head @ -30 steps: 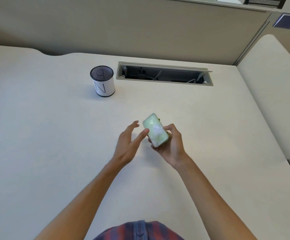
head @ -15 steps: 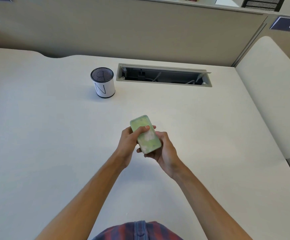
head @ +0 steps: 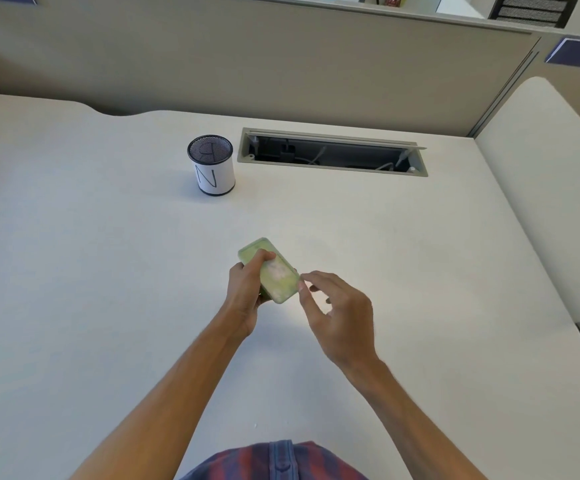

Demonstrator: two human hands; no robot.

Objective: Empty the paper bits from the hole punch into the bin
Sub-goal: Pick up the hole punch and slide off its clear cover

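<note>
The light green hole punch (head: 276,273) is held above the middle of the desk with its translucent underside facing up; pale paper bits show through it. My left hand (head: 247,292) grips it from the left, thumb across its top. My right hand (head: 333,311) hovers just to its right, fingers apart, fingertips close to the punch's near corner but holding nothing. The bin (head: 211,164), a small black mesh cup with a white label marked N, stands upright at the back left of the desk, well apart from both hands.
An open cable slot (head: 333,152) with wires inside lies in the desk (head: 74,271) to the right of the bin. Partition walls stand behind and at the right. A curved panel (head: 551,188) borders the desk's right side.
The punch has passed from my right hand to my left hand. My right hand has let go and drawn back to the right, fingers spread.
</note>
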